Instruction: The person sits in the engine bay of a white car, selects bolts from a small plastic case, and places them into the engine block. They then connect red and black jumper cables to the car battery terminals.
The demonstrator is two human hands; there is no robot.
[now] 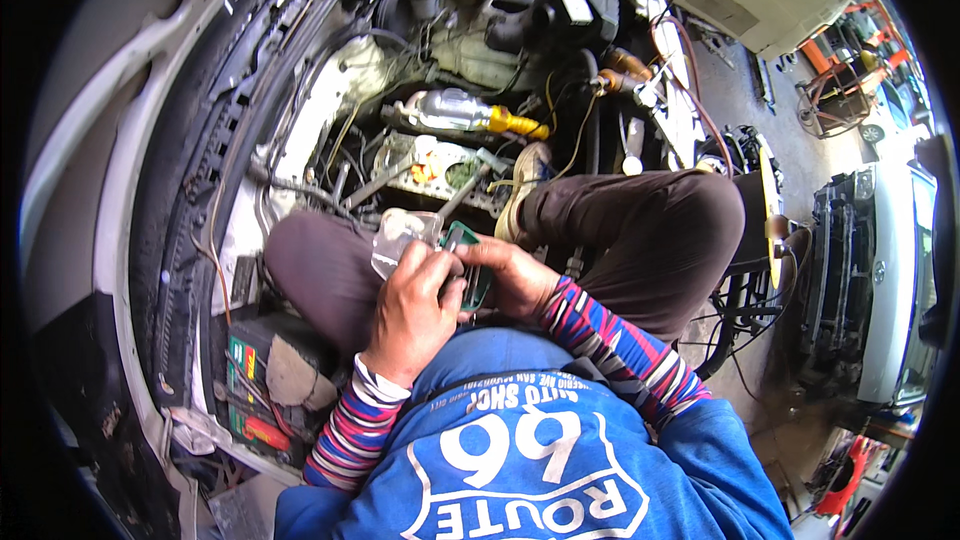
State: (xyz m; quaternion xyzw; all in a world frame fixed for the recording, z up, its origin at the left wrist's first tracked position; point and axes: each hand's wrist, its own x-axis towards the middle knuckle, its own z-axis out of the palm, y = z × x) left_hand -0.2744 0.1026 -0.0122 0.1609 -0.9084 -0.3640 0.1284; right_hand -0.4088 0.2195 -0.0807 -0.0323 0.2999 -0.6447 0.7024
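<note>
Here we are, green plastic case (485, 290) in hand, right above my lap and between my knees, its clear lid (400, 230) flipped open toward the engine bay! My right hand (510, 275) grips the case from the side, thumb over the top. My left hand (415, 300) comes in opposite, fingers bent together at the case; whether they pinch anything, I can't tell. Just beyond sits a silver metal engine part (400, 157), and past that lies a caged work light (445, 112) with a yellow handle!
</note>
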